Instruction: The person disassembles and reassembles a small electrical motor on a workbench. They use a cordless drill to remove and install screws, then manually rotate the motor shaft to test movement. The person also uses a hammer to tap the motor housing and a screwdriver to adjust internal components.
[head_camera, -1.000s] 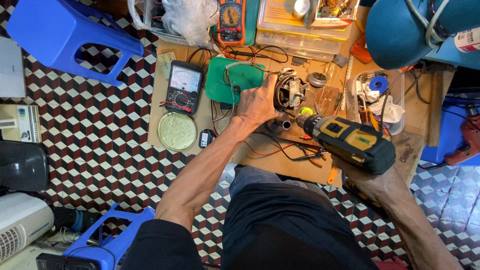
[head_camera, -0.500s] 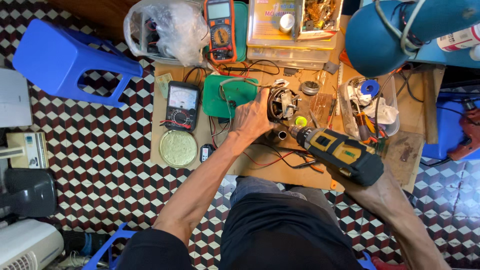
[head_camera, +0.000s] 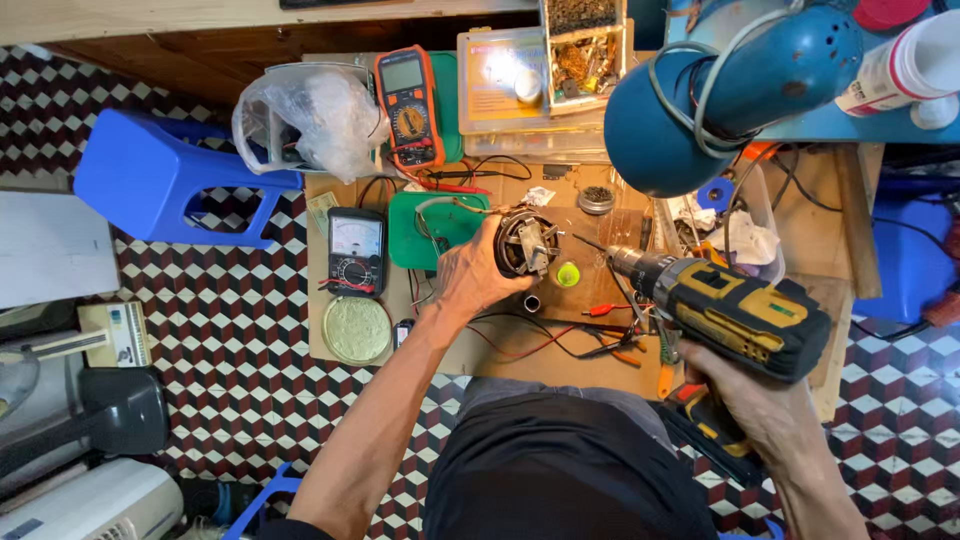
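**Inspector:** Motor (head_camera: 527, 243), small, round and dark, sat on the wooden desk (head_camera: 500, 350), just right of the green pad (head_camera: 420, 235). Left hand (head_camera: 470, 280) was wrapped around its left side, fingers closed on the housing.

**Clerk:** And the drill?

**Inspector:** Yellow-and-black cordless drill (head_camera: 735, 310) was gripped in the right hand (head_camera: 760, 405), fist closed on the handle. Its chuck pointed at the motor, the tip near it but apart. A second earlier the left hand lay lower on the desk, pressing down beside a small metal sleeve (head_camera: 532, 302); it had since moved up onto the motor. The drill had stayed put relative to the desk.

**Clerk:** Your reading?

**Inspector:** Judged: the motor was now steadied for the drill, bit not yet engaged.

**Clerk:** Surroundings?

**Inspector:** Analog meter (head_camera: 356, 250) and a round tin (head_camera: 357, 330) lay to the left, an orange multimeter (head_camera: 409, 105) above, red and black leads (head_camera: 560, 335) below the motor, and a blue lamp (head_camera: 720, 95) overhead right.
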